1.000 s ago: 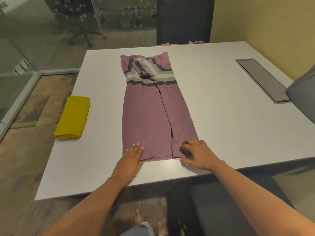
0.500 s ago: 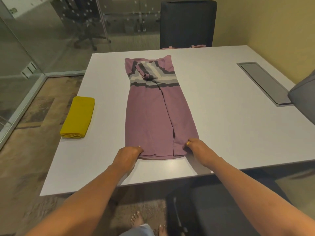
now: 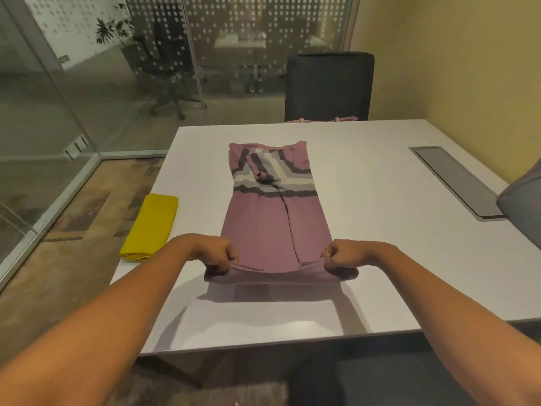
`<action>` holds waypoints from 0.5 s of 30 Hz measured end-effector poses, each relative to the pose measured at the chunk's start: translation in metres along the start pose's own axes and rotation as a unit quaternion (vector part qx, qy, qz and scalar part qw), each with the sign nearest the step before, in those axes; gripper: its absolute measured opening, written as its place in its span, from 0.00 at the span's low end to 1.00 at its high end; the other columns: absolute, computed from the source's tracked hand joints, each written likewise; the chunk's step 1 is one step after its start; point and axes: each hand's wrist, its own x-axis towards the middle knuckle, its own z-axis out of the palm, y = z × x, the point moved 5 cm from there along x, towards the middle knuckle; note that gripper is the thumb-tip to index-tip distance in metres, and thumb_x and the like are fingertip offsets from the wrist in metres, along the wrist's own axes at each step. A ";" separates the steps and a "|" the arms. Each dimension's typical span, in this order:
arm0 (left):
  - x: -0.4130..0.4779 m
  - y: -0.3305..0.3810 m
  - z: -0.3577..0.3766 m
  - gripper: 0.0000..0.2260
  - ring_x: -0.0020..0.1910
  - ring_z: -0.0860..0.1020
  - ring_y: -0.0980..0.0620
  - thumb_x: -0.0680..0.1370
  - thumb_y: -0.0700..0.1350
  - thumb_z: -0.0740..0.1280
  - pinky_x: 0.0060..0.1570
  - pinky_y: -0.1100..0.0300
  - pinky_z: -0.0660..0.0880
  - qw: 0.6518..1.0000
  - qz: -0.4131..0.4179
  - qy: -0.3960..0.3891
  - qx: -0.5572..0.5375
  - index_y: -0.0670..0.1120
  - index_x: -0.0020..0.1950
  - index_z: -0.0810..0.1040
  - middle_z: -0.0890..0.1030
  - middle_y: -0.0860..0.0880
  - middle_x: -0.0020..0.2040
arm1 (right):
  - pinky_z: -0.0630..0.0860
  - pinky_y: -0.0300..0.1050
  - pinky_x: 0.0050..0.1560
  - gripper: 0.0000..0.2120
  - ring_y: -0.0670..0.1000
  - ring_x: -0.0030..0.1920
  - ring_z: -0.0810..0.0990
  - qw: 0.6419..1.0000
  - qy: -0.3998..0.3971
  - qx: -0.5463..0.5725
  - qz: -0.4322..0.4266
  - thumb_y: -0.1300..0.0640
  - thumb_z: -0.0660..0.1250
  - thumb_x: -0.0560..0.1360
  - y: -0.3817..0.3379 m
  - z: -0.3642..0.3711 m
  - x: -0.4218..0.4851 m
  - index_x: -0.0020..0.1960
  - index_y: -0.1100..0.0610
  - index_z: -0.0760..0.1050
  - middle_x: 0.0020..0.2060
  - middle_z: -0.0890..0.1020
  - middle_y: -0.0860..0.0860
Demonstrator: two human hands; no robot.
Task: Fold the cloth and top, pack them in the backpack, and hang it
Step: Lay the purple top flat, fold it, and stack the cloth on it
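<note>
Fingers (image 3: pixel 231 254) on lengthwise top (image 3: pixel 275 218) hem

One head-worn wide-angle view looks forward and down, close over the white table (image 3: pixel 366 159) toward the far chair (image 3: pixel 329 86).

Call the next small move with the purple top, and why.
Probably carry the near hem away from the body and lay it on the striped end: left hand and right hand each pinch a hem corner of the purple top, lifted off the table.
</note>
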 end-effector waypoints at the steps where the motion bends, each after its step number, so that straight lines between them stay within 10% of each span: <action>1: -0.004 0.002 -0.011 0.11 0.29 0.68 0.50 0.69 0.28 0.58 0.31 0.63 0.68 1.000 0.000 -0.010 -0.010 0.42 0.32 0.71 0.69 0.46 0.28 | 0.71 0.42 0.38 0.16 0.49 0.27 0.70 1.000 0.012 0.005 -0.003 0.66 0.60 0.71 -0.006 -0.010 0.001 0.25 0.55 0.67 0.25 0.70 0.52; 4: -0.007 0.002 -0.056 0.14 0.30 0.66 0.50 0.68 0.27 0.58 0.31 0.63 0.65 0.998 0.005 0.050 -0.043 0.43 0.29 0.71 0.68 0.48 0.27 | 0.70 0.38 0.37 0.02 0.51 0.37 0.73 0.992 0.120 0.040 -0.026 0.63 0.65 0.72 -0.016 -0.046 0.011 0.42 0.57 0.73 0.36 0.75 0.53; 9: 0.010 -0.006 -0.126 0.08 0.38 0.74 0.50 0.72 0.31 0.63 0.38 0.62 0.72 0.967 0.018 0.220 -0.126 0.40 0.48 0.76 0.76 0.45 0.40 | 0.71 0.35 0.35 0.19 0.52 0.45 0.75 0.915 0.369 0.156 -0.041 0.64 0.66 0.71 -0.020 -0.106 0.032 0.61 0.56 0.70 0.50 0.75 0.54; 15: 0.057 -0.033 -0.168 0.09 0.40 0.75 0.48 0.74 0.35 0.66 0.35 0.63 0.72 0.888 0.016 0.379 -0.262 0.43 0.53 0.74 0.75 0.46 0.42 | 0.72 0.37 0.41 0.21 0.52 0.48 0.72 0.855 0.469 0.223 -0.003 0.60 0.70 0.73 -0.020 -0.137 0.084 0.64 0.58 0.68 0.56 0.73 0.56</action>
